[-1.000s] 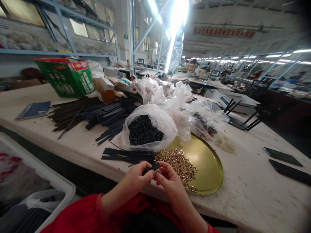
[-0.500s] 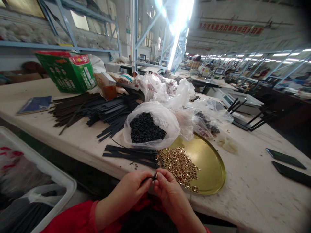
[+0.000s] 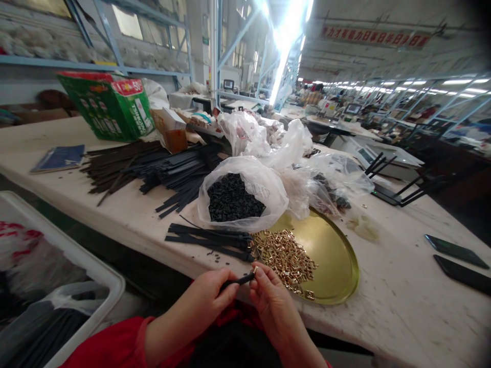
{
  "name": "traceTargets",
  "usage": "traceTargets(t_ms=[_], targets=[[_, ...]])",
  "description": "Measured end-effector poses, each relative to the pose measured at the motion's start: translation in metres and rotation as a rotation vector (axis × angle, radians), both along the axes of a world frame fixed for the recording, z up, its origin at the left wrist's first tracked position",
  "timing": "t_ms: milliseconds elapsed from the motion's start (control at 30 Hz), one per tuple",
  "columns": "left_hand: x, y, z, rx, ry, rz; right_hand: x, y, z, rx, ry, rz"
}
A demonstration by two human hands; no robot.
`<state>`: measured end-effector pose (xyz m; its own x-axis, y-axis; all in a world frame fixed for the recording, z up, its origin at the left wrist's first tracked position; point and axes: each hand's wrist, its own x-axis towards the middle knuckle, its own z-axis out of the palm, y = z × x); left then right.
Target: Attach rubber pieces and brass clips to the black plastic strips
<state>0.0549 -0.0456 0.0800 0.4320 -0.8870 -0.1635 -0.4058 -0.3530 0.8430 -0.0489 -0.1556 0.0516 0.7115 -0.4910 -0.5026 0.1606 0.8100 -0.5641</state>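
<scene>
A narrow, flat black strap (image 3: 242, 280) is pinched by the left hand's (image 3: 205, 296) fingers; its tip and a small gold-coloured metal buckle (image 3: 255, 269) are gripped by the right hand's (image 3: 273, 297), at the pale tabletop's (image 3: 402, 286) near edge. Beyond, a round brass-coloured tray (image 3: 335, 260) is heaped with buckles (image 3: 287, 255). Blue metal shelving (image 3: 38, 62) seen behind.

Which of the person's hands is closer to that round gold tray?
The right hand. It is just beside the gold tray's near left edge, while the left hand is farther off to the left, gripping a black strap.
</scene>
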Motion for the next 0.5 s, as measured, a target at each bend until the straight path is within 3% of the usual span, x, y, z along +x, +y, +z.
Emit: traceTargets(t_ms=[100, 267, 500], targets=[[-0.003, -0.003, -0.004, -0.063, 0.118, 0.007, 0.000, 0.015, -0.008, -0.053, -0.032, 0.067], [-0.003, -0.002, -0.014, -0.033, 0.471, 0.029, -0.005, 0.022, -0.018, -0.268, -0.002, 0.103], [-0.001, 0.002, -0.021, 0.006, 0.566, 0.027, -0.005, 0.019, -0.014, -0.346, 0.045, 0.107]])
